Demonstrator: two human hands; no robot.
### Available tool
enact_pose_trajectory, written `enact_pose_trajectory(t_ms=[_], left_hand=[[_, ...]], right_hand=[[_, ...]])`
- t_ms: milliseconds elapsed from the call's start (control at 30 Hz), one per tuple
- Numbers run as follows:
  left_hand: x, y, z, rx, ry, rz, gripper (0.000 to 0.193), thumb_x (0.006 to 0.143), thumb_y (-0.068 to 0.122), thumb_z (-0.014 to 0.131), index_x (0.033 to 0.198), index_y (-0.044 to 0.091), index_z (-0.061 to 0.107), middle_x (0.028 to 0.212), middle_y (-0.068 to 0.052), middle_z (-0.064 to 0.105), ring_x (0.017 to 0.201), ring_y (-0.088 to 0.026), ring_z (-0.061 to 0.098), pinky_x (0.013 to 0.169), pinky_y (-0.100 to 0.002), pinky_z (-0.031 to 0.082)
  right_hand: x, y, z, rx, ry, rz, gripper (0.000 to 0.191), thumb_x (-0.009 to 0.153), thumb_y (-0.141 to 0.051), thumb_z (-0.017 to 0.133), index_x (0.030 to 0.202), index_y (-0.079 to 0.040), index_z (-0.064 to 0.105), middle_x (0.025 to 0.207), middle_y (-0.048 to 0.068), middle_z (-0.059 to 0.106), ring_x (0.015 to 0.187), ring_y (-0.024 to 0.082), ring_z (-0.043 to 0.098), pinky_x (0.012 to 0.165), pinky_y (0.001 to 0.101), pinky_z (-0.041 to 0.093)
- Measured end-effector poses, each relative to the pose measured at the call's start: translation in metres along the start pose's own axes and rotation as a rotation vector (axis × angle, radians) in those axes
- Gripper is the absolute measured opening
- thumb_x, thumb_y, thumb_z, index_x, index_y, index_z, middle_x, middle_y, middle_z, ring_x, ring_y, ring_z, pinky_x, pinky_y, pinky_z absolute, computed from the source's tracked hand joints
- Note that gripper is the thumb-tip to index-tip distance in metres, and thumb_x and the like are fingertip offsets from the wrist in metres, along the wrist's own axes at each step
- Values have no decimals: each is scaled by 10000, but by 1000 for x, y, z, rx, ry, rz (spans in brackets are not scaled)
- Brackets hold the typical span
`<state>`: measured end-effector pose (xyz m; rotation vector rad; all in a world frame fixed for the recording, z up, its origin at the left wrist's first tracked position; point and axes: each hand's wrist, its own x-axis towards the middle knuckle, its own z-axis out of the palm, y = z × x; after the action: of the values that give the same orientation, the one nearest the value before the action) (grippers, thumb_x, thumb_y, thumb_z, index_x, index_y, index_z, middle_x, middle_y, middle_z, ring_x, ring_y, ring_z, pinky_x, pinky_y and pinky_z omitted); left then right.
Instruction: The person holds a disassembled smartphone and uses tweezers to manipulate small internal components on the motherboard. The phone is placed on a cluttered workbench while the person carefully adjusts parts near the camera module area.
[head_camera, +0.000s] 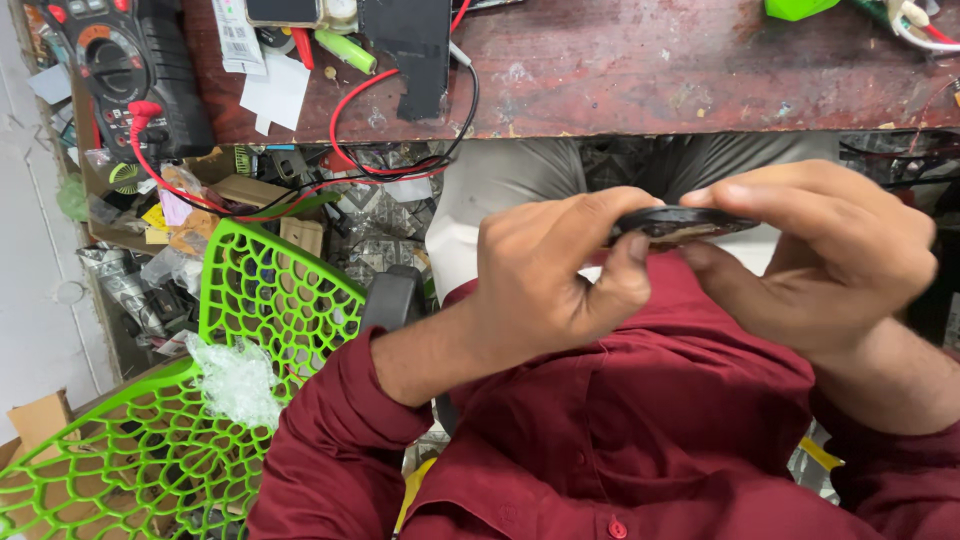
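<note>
Black disc (683, 222), flat and thin, maybe a small round device seen edge-on, sits mid-frame right, pinched between both hands over the lap. Left hand (555, 275) clamps its left rim, right hand (825, 255) its right rim. Looks like prying or inspecting; next move needs steady fingertip grip. Bench (640, 80) edge just above, green chair (200, 400) lower left; room tight.
</note>
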<state>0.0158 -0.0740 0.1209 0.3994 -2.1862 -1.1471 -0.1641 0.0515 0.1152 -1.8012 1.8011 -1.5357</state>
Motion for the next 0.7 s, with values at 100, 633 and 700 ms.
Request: enact_pose_trajectory(t_ms=[100,633,700], left_hand=[[0,8,-2,180,-31,38,218,1006,145,709,1206,78,654,821,-36,641,623,-197,632,590,-334,477],[-7,28,4,653,-147,32,243,1043,266,684,1169,58,671,720,-20,525,603,-190,576,553,-356,456],[-8,30,6,675,-157,1,240,1050,265,677,1165,55,665,720,-22,527,595,-190,580,547,-352,466]], right_hand=[[5,-4,-6,-101,1,-124,281,783,28,816,1029,47,682,969,222,723,840,295,746,687,323,614],[16,-26,-8,-701,-177,-264,156,839,-105,792,887,-25,666,895,83,672,721,252,673,616,338,527],[13,-25,-4,-714,-199,-222,165,845,-98,796,899,-37,653,901,71,661,732,247,650,596,319,507]])
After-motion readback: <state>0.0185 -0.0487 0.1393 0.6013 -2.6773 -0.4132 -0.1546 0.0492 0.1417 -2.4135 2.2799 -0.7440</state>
